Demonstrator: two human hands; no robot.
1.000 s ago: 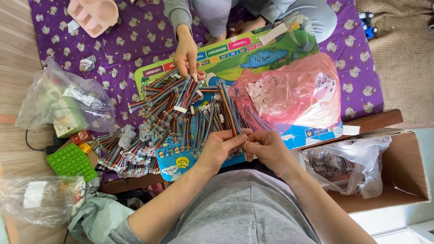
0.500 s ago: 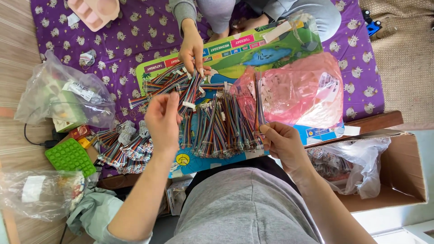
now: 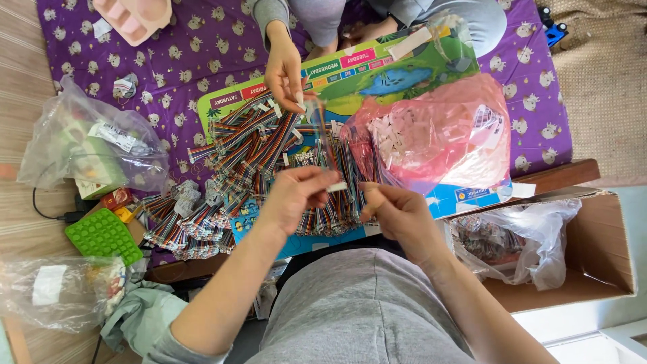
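A heap of multicoloured ribbon cables (image 3: 249, 155) with white connectors lies on a colourful printed board (image 3: 418, 64). My left hand (image 3: 296, 195) hovers over the near edge of the heap and pinches a small white connector (image 3: 337, 186) between thumb and fingers. My right hand (image 3: 394, 212) is just to its right, fingers closed around a bunch of the striped cables (image 3: 340, 216) at the board's near edge. The two hands are a few centimetres apart. Another person's hand (image 3: 283, 71) reaches in from the far side and touches the top of the heap.
A pink bag of white parts (image 3: 438, 135) lies right of the heap. An open cardboard box (image 3: 606, 249) holds a clear bag (image 3: 519, 243). At left are clear plastic bags (image 3: 87, 145), a green bubble toy (image 3: 101, 236) and a purple patterned mat (image 3: 182, 61).
My left hand went out over the left of the heap, then came back close to my right hand with a white connector. The other person's hand stayed at the far edge.
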